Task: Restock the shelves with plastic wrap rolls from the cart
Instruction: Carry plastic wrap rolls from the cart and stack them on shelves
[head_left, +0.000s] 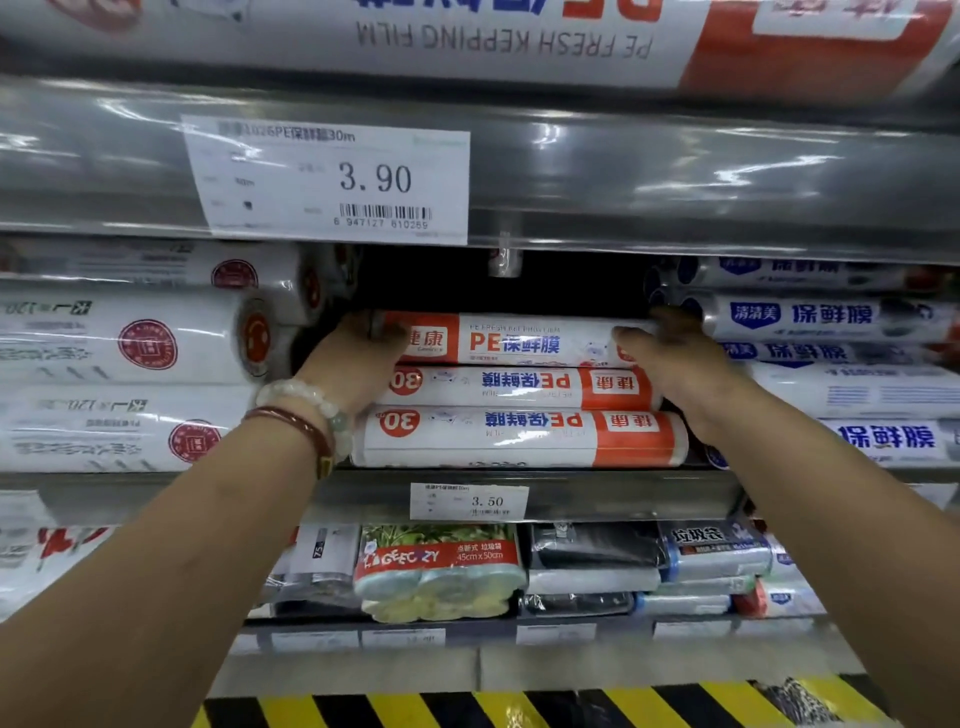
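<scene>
Head camera faces the shelves (519, 499) close up, looking slightly downward.

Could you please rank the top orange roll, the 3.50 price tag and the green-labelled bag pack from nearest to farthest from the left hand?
1. Top orange roll, held by left hand.
2. 3.50 price tag, below on shelf edge.
3. Green-labelled bag pack, lowest shelf.

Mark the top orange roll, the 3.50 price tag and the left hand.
top orange roll (519, 340): head view, label middle.
3.50 price tag (469, 501): head view, tag centre.
left hand (358, 364): head view, back of hand.
</scene>
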